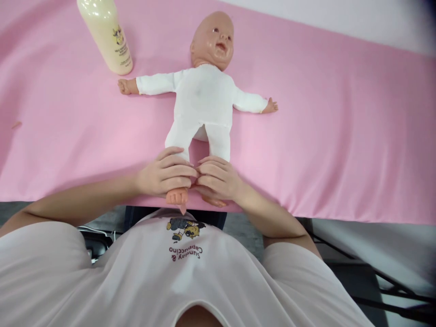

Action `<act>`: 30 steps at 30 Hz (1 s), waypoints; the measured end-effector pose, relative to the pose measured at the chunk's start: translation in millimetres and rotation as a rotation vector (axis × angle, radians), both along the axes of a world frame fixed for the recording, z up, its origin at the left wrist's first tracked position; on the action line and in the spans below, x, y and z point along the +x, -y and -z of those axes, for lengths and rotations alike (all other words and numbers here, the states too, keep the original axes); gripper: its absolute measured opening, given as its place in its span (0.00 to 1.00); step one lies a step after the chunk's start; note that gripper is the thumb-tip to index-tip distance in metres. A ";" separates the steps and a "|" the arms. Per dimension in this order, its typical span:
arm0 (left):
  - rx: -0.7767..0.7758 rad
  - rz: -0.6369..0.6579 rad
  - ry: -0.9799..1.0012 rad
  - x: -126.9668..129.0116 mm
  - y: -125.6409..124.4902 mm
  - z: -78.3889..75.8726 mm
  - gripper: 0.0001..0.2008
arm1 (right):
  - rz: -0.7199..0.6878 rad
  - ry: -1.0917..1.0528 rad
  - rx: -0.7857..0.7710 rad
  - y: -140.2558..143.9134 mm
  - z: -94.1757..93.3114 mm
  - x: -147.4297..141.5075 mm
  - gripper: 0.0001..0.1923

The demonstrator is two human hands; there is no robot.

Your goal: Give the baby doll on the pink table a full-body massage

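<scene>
Both hands were down at the near edge of the pink sheet point(340, 150), each one closed around a lower leg of the baby doll point(203, 102): the left hand point(165, 175) wrapped the doll's leg on that side, with a bare foot point(177, 196) sticking out below the fingers, and the right hand point(218, 179) gripped the other leg, its foot mostly hidden under the palm. Fingertips of the two hands met in the middle. The doll lay on its back across the sheet, head away from the person, arms spread wide, dressed in a white bodysuit that looked fully on, sleeves and legs pulled down. From where I stood, the handling seemed to be at the legs only; the torso and arms were untouched, and the cream-coloured bottle point(106, 34) stood upright near the doll's outstretched arm, apart from both hands. Its label carried a small cartoon figure and lines of print too small to read. On the person's shirt point(184, 254), seen upside down, the words read "Sunday & Cappuccino" beneath a little printed character.
</scene>
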State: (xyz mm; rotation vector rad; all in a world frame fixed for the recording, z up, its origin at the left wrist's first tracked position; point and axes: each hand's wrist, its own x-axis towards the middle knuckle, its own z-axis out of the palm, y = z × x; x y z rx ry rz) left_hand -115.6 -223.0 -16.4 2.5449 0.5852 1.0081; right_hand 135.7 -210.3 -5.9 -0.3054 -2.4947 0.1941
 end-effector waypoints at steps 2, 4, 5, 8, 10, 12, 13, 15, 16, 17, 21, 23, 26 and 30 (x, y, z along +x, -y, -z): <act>-0.004 0.035 -0.017 -0.8 0.0 -2.8 0.21 | -0.017 0.005 0.041 -0.8 -3.5 -1.9 0.08; -0.008 0.051 -0.037 -1.3 0.3 -6.0 0.24 | -0.044 -0.005 0.090 -1.3 -6.4 -4.4 0.10; -0.001 0.053 -0.047 -1.2 0.5 -7.7 0.24 | -0.062 -0.005 0.114 -1.4 -7.1 -5.8 0.11; 0.091 0.071 -0.028 0.4 0.5 -12.5 0.24 | -0.096 0.031 0.153 -1.7 -5.8 -8.8 0.13; 0.173 0.093 0.019 2.2 0.4 -15.0 0.21 | -0.116 0.081 0.142 -1.6 -3.1 -10.0 0.13; 0.207 0.111 0.060 3.8 0.8 -16.3 0.17 | -0.135 0.156 0.088 -1.0 -1.3 -11.3 0.12; 0.201 0.118 0.076 4.5 1.5 -16.3 0.15 | -0.142 0.194 0.052 -0.4 -1.1 -12.2 0.12; 0.179 0.129 0.094 5.7 3.3 -15.4 0.12 | -0.144 0.267 -0.021 1.3 -1.8 -14.3 0.12; 0.175 0.130 0.096 6.4 4.3 -14.7 0.11 | -0.149 0.293 -0.043 2.2 -2.3 -15.4 0.12; 0.178 0.128 0.088 7.2 5.3 -14.1 0.11 | -0.156 0.305 -0.052 3.1 -2.6 -16.3 0.12; 0.273 0.103 0.046 10.6 6.0 -13.8 0.13 | -0.180 0.247 0.032 5.5 -0.4 -17.6 0.11; 0.337 0.065 0.049 11.1 4.1 -14.3 0.18 | -0.174 0.197 0.097 6.1 1.9 -16.9 0.10; 0.317 -0.050 -0.005 9.3 0.5 -12.4 0.17 | -0.143 0.135 0.171 6.5 3.4 -15.2 0.11; 0.163 -0.133 -0.037 6.5 -1.9 -7.0 0.11 | -0.092 0.073 0.210 6.2 0.3 -12.8 0.11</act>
